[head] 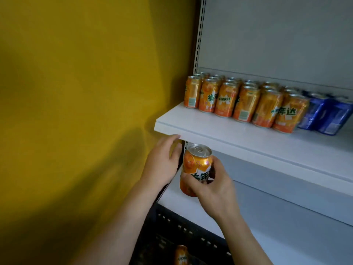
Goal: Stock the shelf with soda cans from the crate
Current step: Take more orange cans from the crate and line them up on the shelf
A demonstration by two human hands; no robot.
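Observation:
My right hand [211, 185] grips an upright orange soda can [196, 161] just below the front edge of the white shelf [238, 131]. My left hand [162, 163] hovers beside the can on its left, fingers relaxed and holding nothing, fingertips near the shelf's underside corner. On the shelf stand several orange cans [242, 100] in rows, with blue cans [324, 113] to their right. At the bottom, a dark crate [191, 232] holds another orange can [181, 254].
A yellow wall [76, 92] fills the left side. A slotted upright post [199, 35] runs up the shelf's left rear. A lower white shelf [286, 236] lies under my right arm. The grey back panel [277, 35] rises behind the cans.

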